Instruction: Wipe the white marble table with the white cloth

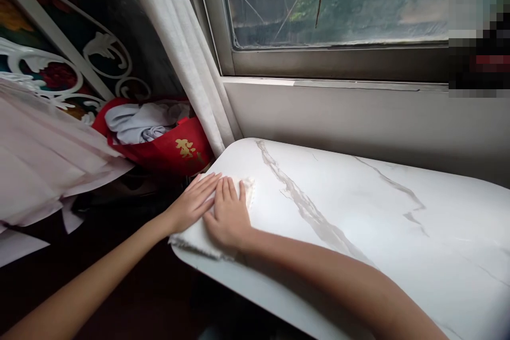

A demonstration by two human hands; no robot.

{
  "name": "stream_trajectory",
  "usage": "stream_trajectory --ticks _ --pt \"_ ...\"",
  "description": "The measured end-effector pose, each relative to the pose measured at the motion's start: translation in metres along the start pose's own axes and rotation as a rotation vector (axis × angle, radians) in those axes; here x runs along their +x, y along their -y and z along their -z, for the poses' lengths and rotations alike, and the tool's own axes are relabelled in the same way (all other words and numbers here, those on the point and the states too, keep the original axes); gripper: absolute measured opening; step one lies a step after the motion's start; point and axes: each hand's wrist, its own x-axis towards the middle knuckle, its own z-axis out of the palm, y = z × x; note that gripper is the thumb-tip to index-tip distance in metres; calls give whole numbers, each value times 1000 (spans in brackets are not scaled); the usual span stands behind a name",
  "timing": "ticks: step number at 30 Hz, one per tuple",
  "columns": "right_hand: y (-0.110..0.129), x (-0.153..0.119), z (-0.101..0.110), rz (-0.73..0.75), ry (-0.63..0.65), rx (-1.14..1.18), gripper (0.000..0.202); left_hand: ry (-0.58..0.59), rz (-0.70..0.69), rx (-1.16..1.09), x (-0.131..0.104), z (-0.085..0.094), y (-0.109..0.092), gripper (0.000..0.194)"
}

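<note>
A white cloth (192,237) with a fuzzy, frayed edge lies flat at the left end of the marble-patterned tabletop (319,191); its long axis seems to run near to far, leaning right. Left hand (192,206) and right hand (229,217) press it, fingers extended, unclenched. Beyond, left: a red bag (167,146).

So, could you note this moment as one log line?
left hand: fingers on white cloth | right hand: fingers on same cloth | cloth: on marble-patterned tabletop | red bag: beside tabletop
</note>
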Motion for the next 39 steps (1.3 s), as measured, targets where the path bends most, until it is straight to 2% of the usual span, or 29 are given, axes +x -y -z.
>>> stream_trajectory --ticks 5,8,10,13,16,21,25,28,32,36,39 --pt "-55 70 6 -78 -72 -111 61 40 38 11 92 -13 44 53" --pt "-89 106 13 -188 -134 -157 60 59 63 49 152 -19 61 50" --pt "-107 124 16 -260 -196 -184 60 85 68 67 183 -22 69 49" --pt "-123 140 18 -287 -240 -217 59 96 64 67 209 -25 76 49" --pt "-128 143 18 -260 -237 -224 59 75 55 55 215 -27 80 49" --pt "-121 129 20 -238 -217 -244 59 21 2 21 197 -27 76 51" --pt "-104 104 20 -177 -164 -245 61 -39 -62 -31 162 -23 62 54" --pt "-81 76 16 -124 -153 -222 61 -33 -32 -28 123 -20 44 54" --pt "-42 23 11 -74 -131 -174 62 -57 -44 -4 59 -13 12 52" --pt "-10 -36 19 47 -17 -77 65 -65 -86 37 -1 -8 -26 53" --pt "0 -68 30 108 75 9 67 -84 -86 64 -32 -9 -53 58"
